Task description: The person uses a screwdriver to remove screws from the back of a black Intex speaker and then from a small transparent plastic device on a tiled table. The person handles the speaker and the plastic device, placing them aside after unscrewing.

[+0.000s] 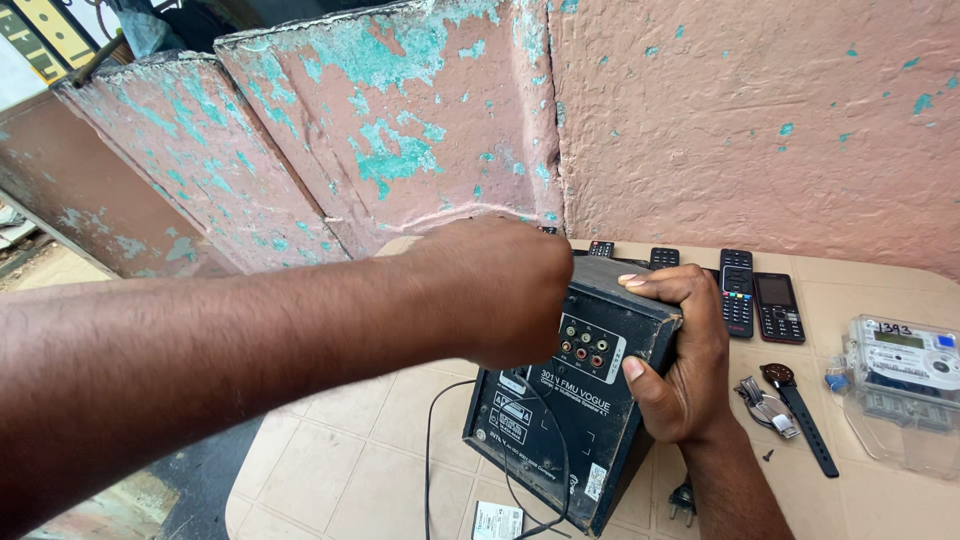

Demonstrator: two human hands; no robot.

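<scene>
A person is working at a black speaker box standing tilted on a tiled counter against a peeling pink-and-teal wall. The right hand is clamping the box's upper right corner, thumb lying across the rear panel and fingers wrapping over the top edge, so this grip is closed firmly on the cabinet. The left hand is reaching across from the left and pressing against the panel's upper left, beside the row of coloured jack sockets; its fingers are hidden behind the knuckles, so whether that grip is pinching anything cannot be told. The box's long axis is running from the near bottom edge up and away toward the wall, with the sockets lying directly between the two hands, the left being the nearer. A thin black cable is trailing down from the panel. Remote controls and a phone, a wristwatch and a clear-cased electricity meter are lying to the right, well apart from the box
</scene>
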